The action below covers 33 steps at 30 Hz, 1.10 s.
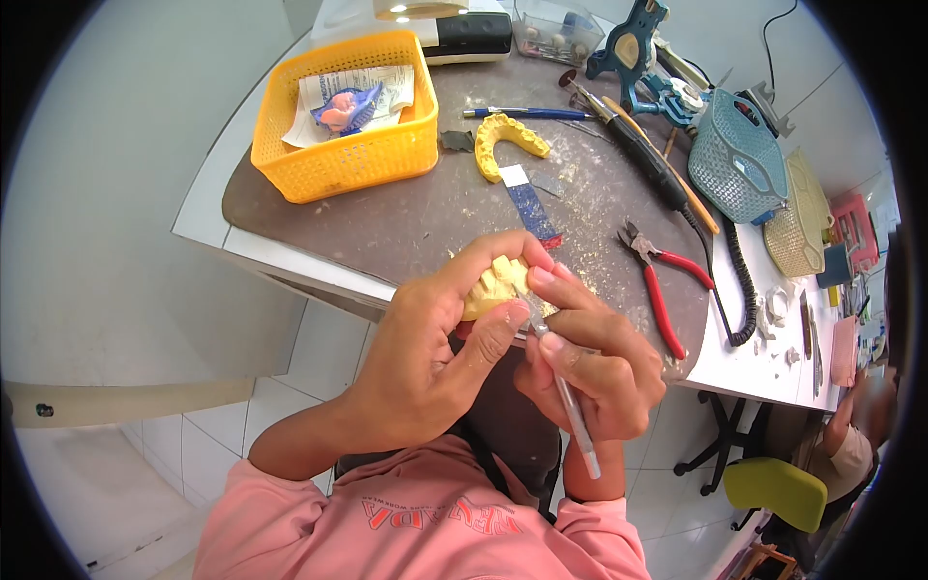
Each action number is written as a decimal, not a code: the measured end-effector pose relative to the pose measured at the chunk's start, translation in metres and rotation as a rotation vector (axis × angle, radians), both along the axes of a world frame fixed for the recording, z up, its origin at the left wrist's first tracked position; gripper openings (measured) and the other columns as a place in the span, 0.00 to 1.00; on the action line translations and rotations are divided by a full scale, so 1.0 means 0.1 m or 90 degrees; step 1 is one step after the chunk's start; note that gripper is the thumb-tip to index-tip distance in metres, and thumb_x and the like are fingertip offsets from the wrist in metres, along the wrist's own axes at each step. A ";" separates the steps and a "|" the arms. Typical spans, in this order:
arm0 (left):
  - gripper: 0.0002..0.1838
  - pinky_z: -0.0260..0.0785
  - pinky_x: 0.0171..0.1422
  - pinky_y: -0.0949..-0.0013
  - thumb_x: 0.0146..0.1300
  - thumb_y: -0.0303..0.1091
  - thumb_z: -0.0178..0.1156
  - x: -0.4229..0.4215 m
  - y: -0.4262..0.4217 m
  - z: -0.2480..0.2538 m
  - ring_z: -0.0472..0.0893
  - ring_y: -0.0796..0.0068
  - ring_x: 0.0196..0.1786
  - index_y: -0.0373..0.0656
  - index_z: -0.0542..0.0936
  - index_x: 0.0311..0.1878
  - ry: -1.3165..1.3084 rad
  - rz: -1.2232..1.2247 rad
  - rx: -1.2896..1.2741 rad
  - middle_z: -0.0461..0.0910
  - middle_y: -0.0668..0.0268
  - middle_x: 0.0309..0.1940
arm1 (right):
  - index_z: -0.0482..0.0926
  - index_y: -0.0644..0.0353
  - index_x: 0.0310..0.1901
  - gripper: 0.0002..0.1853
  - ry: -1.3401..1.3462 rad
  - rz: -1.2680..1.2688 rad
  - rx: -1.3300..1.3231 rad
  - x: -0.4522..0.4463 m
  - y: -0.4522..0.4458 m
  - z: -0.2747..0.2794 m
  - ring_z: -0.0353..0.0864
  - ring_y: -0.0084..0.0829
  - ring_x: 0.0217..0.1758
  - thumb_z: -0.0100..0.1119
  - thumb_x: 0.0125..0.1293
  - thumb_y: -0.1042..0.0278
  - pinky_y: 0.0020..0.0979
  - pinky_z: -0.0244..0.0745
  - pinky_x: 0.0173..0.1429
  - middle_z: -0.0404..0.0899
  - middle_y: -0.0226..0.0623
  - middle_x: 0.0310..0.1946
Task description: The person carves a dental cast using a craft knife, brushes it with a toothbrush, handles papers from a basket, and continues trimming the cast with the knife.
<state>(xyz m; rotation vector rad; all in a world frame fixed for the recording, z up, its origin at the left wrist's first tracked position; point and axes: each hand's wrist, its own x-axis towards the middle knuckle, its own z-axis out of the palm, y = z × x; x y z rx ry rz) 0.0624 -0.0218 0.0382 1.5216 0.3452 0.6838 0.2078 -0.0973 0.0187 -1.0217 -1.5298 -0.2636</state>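
Observation:
My left hand point(435, 338) is wrapped round a yellow dental model point(498, 287), its thumb and index finger along the sides. In my right hand point(599, 362) is a slim silver knife point(577, 425), pinched between thumb and fingers, its handle slanting down toward my lap. The knife's tip end is at the model's right side, and the blade is largely hidden by the fingers. Both hands are close together in front of the table edge. Beyond them a yellow horseshoe-shaped model point(485, 155) lies on the brown mat point(387, 217), among yellow shavings.
A yellow basket point(348, 164) stands back left. Red-handled pliers point(660, 300), a black handpiece point(643, 159) and a blue pen point(532, 113) lie on the mat. Blue-grey point(739, 159) and cream baskets point(797, 222) are at right. A person point(846, 449) sits lower right.

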 end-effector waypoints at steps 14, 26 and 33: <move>0.30 0.65 0.63 0.74 0.76 0.49 0.53 -0.04 -0.01 0.02 0.73 0.80 0.58 0.35 0.65 0.70 0.029 -0.019 -0.001 0.71 0.62 0.64 | 0.77 0.61 0.37 0.13 0.040 0.053 -0.096 0.05 -0.12 0.08 0.87 0.49 0.52 0.74 0.54 0.80 0.51 0.82 0.60 0.85 0.40 0.32; 0.27 0.65 0.63 0.72 0.76 0.49 0.53 -0.08 -0.01 -0.02 0.73 0.77 0.58 0.36 0.68 0.66 0.026 0.015 0.066 0.74 0.62 0.58 | 0.79 0.63 0.34 0.11 -0.026 0.039 -0.041 0.04 -0.06 0.04 0.88 0.50 0.50 0.73 0.54 0.79 0.50 0.84 0.57 0.83 0.40 0.30; 0.26 0.65 0.63 0.72 0.76 0.49 0.52 -0.05 -0.06 -0.04 0.73 0.77 0.57 0.36 0.68 0.65 0.015 0.039 0.055 0.74 0.62 0.57 | 0.79 0.64 0.34 0.10 -0.022 0.039 -0.031 0.02 -0.06 0.02 0.88 0.49 0.49 0.73 0.55 0.78 0.50 0.85 0.56 0.83 0.41 0.30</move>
